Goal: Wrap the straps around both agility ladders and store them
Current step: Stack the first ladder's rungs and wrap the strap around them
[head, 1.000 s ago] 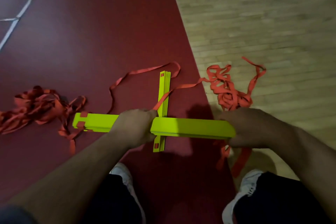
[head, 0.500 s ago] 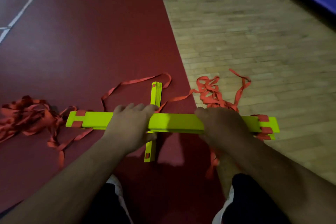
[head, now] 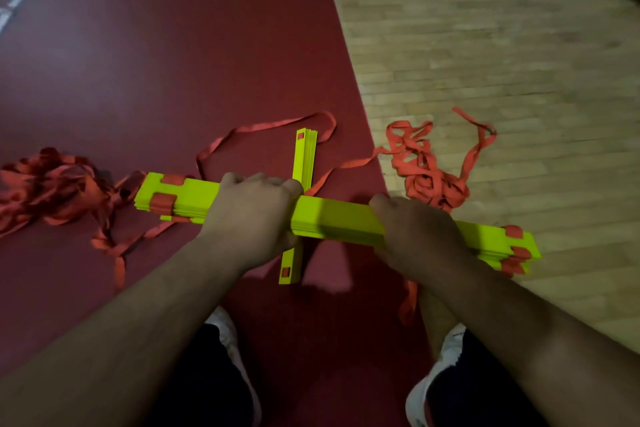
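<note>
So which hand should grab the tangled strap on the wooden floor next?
Probably the right hand: it grips the yellow rung stack just in front of that strap pile. The left hand is farther away and can hold the stack.

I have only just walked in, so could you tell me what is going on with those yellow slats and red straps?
A person grips a stack of flat yellow-green plastic ladder rungs with both hands, left hand left of its middle, right hand right of it. It crosses over a second stack of yellow-green rungs on the dark red floor. The red fabric straps lie loose: one tangle on the red floor at left, another on the pale wooden floor. Nothing is wrapped yet.
</note>
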